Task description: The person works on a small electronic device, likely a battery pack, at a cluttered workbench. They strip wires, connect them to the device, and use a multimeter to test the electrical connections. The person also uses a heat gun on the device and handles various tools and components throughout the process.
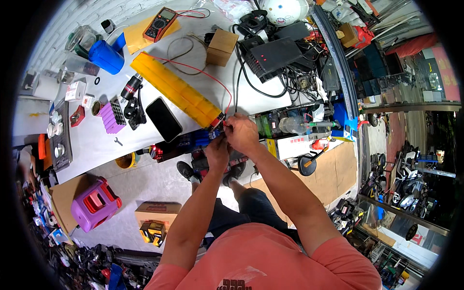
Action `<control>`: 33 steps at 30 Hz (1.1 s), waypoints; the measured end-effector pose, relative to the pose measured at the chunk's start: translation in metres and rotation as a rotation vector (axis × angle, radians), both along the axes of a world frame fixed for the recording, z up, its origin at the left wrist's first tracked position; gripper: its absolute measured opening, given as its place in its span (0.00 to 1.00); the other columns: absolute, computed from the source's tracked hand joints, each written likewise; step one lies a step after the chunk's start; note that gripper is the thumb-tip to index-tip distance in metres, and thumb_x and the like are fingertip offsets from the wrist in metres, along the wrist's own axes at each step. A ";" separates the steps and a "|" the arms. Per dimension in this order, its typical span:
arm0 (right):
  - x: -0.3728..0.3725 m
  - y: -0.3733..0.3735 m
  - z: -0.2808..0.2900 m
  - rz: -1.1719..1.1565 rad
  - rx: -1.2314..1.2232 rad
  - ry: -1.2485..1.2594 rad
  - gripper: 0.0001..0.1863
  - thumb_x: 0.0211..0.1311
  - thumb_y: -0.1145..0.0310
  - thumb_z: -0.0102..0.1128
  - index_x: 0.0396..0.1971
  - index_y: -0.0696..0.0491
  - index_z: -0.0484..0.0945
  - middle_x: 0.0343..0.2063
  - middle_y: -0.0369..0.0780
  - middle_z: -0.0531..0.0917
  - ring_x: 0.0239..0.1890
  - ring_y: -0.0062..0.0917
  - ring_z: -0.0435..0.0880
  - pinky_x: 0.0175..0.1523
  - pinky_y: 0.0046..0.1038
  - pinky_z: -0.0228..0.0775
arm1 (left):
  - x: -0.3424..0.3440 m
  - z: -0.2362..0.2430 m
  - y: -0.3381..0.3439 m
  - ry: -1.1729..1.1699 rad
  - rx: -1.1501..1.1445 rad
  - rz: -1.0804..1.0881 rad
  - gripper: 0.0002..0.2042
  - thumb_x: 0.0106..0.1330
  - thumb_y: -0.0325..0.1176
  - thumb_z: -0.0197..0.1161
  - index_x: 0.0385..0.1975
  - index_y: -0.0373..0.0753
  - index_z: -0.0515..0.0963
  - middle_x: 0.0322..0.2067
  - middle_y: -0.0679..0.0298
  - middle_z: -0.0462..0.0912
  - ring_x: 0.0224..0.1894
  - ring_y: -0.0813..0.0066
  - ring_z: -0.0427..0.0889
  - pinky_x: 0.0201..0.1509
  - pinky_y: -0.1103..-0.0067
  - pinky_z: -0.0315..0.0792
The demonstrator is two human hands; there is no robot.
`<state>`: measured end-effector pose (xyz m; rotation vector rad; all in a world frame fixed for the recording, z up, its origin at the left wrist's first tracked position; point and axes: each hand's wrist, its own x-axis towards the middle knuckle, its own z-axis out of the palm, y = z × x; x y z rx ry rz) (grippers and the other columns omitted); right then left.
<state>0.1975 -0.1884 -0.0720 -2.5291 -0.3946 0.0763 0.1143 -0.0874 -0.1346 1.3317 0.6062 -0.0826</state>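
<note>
A long yellow-wrapped battery pack (176,88) lies slantwise on the white table, its near end at the front edge. Both hands meet at that end, beside small red and dark parts. My right hand (243,133) has its fingers pinched together where a thin red wire (220,83) runs down to them; the fingers cover what they grip. Just below and to the left, my left hand (217,151) is closed, its fingertips close to the right ones; what it holds is hidden. A black smartphone (164,119) lies left of the pack.
Behind the pack are a multimeter (160,24), a cardboard box (221,47) and a black charger-like box (272,57) among tangled cables. A blue cup (106,57), a purple cell holder (112,117) and a small wrench (118,141) sit left. A purple stool (95,204) stands on the floor.
</note>
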 end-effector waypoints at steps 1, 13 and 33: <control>-0.001 -0.001 -0.004 -0.002 0.022 0.006 0.07 0.59 0.67 0.69 0.31 0.54 0.82 0.31 0.43 0.84 0.36 0.41 0.86 0.41 0.42 0.79 | -0.001 -0.003 0.000 0.019 -0.011 -0.005 0.09 0.74 0.28 0.58 0.40 0.31 0.84 0.27 0.66 0.83 0.24 0.83 0.79 0.28 0.82 0.73; 0.009 -0.005 -0.030 -0.176 0.736 0.671 0.09 0.62 0.71 0.71 0.39 0.59 0.84 0.30 0.37 0.85 0.28 0.20 0.82 0.29 0.25 0.76 | -0.001 -0.008 -0.002 0.037 -0.007 0.009 0.10 0.74 0.34 0.61 0.41 0.33 0.85 0.24 0.65 0.82 0.22 0.80 0.77 0.27 0.79 0.71; 0.014 -0.011 -0.010 -0.368 0.940 1.014 0.12 0.62 0.70 0.72 0.43 0.60 0.86 0.35 0.39 0.88 0.36 0.22 0.84 0.42 0.27 0.76 | 0.013 0.025 0.009 0.174 0.138 0.034 0.32 0.77 0.58 0.53 0.24 0.33 0.83 0.18 0.64 0.80 0.22 0.75 0.77 0.29 0.74 0.69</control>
